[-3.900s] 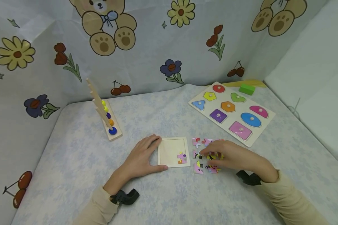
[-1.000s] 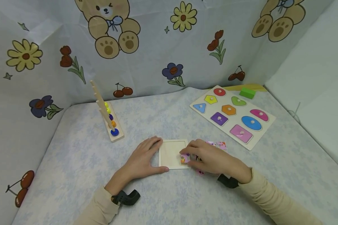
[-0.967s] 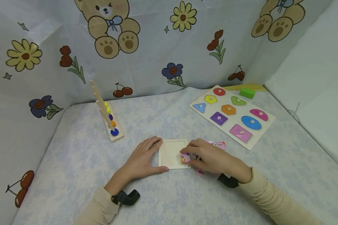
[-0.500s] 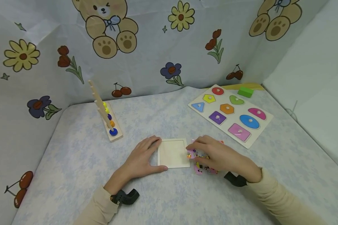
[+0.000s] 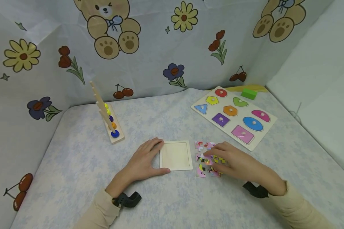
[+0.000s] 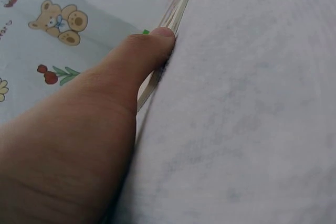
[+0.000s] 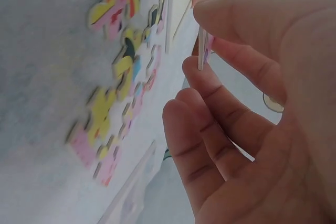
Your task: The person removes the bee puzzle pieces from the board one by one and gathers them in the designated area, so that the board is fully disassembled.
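Observation:
A square wooden puzzle tray (image 5: 176,156) lies bare inside on the table. My left hand (image 5: 144,159) holds it at its left side, thumb on the near edge and fingertips at the far left corner. In the left wrist view the thumb (image 6: 142,51) presses the tray's rim. My right hand (image 5: 232,160) pinches a pink jigsaw piece (image 7: 201,48) edge-on between thumb and fingers, raised above the table. Beneath and beside that hand lie several loose jigsaw pieces (image 5: 200,171), pink, yellow and black, laid out in rows. The hand hides some of them.
A knobbed shape board (image 5: 230,122) lies at the back right, with a green block (image 5: 249,93) behind it. At the back left stands a wooden peg stand (image 5: 118,132) with coloured beads. A printed cloth (image 5: 149,47) hangs along the back.
The jigsaw piece that sat in the tray's lower right corner has been lifted out. My right hand has carried it right, over the loose pieces. My left hand stays on the tray.

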Motion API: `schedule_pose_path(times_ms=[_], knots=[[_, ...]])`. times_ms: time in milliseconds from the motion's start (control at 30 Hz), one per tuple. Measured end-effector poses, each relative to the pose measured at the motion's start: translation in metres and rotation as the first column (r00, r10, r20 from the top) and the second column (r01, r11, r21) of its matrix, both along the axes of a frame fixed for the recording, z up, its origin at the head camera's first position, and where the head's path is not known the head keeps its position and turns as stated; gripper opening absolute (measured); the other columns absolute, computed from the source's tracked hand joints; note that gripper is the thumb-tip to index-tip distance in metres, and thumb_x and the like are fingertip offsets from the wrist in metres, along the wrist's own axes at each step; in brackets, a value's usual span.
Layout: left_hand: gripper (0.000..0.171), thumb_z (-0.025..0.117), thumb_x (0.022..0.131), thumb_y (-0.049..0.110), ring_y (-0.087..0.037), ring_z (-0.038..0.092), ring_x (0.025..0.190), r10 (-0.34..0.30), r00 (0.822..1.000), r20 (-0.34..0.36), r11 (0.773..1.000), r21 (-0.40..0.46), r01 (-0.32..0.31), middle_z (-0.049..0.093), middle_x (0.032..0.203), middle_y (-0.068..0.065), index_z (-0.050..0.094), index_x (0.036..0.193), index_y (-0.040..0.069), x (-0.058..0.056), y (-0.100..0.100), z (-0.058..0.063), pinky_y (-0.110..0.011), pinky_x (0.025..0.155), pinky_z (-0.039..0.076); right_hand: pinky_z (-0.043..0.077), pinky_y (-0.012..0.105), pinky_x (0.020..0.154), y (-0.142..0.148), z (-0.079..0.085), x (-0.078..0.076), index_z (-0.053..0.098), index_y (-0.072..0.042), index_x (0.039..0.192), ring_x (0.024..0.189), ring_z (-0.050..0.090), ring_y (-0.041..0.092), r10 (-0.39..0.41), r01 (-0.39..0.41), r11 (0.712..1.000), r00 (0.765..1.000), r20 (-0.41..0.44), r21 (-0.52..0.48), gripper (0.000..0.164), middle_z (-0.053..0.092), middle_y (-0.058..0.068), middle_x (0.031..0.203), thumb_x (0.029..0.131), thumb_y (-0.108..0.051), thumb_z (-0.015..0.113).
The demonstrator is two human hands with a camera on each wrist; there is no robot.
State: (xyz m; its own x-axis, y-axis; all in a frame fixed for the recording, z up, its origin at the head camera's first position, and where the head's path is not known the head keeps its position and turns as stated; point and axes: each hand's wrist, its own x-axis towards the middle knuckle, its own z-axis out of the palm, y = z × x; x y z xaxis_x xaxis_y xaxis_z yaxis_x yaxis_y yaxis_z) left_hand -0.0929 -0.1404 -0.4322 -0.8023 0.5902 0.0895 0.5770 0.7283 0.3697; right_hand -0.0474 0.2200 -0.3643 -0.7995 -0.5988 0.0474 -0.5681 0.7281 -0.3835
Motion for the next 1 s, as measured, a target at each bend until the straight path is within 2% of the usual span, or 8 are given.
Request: schedule_pose_path(times_ms=[167,400,800,1000], knots=[[0.109,0.070,0.081,0.076,-0.031,0.031,0.153,-0.004,1.000,-0.009,1.000,0.002,0.004,0.037,0.163,-0.008,0.035,0.162,0.010,0.000,0.000,0.000,-0.054,0.125,0.027,0.059,0.039,0.092,0.013,-0.001,0.010,0.071,-0.023,0.128,0.112,0.059,0.015,-0.016,0.016,1.000,0.999,-0.032,0.004,0.037,0.067,-0.008,0.122,0.092,-0.021,0.079],[0.110,0.070,0.081,0.076,-0.030,0.030,0.154,0.004,1.000,-0.008,1.000,-0.003,-0.004,0.037,0.163,-0.008,0.035,0.161,0.010,0.001,0.000,0.001,-0.054,0.125,0.027,0.059,0.034,0.089,0.028,-0.004,0.023,0.072,-0.020,0.127,0.109,0.059,0.009,-0.080,0.080,0.997,0.997,-0.007,-0.003,0.039,0.067,-0.014,0.119,0.089,-0.019,0.082],[0.109,0.072,0.081,0.074,-0.031,0.031,0.154,0.009,1.000,-0.012,1.000,0.006,-0.009,0.038,0.163,-0.009,0.036,0.161,0.009,0.002,-0.002,0.001,-0.054,0.125,0.027,0.055,0.024,0.077,0.049,-0.010,0.038,0.073,-0.032,0.117,0.103,0.056,0.007,-0.145,0.146,0.989,0.988,0.046,-0.012,0.033,0.066,-0.019,0.116,0.088,-0.023,0.084],[0.110,0.070,0.081,0.076,-0.031,0.031,0.154,0.014,1.000,-0.004,1.000,0.000,-0.014,0.037,0.163,-0.008,0.035,0.161,0.009,0.002,-0.002,0.002,-0.054,0.125,0.026,0.058,0.028,0.083,0.052,-0.017,0.039,0.073,-0.037,0.115,0.107,0.056,0.008,-0.131,0.131,0.991,0.991,0.006,0.010,0.034,0.063,-0.018,0.118,0.086,-0.025,0.085]])
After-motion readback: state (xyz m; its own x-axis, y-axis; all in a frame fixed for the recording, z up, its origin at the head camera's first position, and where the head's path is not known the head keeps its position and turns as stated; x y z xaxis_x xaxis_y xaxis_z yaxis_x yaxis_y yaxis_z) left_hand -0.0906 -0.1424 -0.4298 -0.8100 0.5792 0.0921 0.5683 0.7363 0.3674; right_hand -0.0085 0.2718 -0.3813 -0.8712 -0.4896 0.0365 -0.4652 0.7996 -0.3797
